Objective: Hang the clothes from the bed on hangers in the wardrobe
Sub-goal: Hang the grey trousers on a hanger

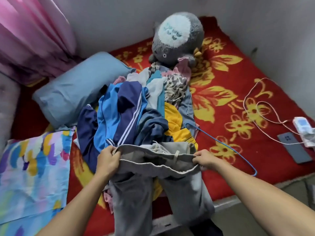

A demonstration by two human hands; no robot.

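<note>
— What do we have hold of?
— Our left hand point(109, 159) and right hand point(207, 160) each pinch one end of the grey sweatpants' point(162, 193) waistband, stretched crosswise.
— Which way do they run?
— Lengthwise toward us: waistband far, legs hanging near. Beyond lies the clothes pile point(129, 108). A blue wire hanger point(221, 145) rests on the red floral blanket point(230, 74) beside the pile.

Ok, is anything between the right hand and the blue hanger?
Nothing visible. The blue hanger lies on the blanket beside the right hand, which grips the grey trousers; the hanger's left part hides under clothes.
</note>
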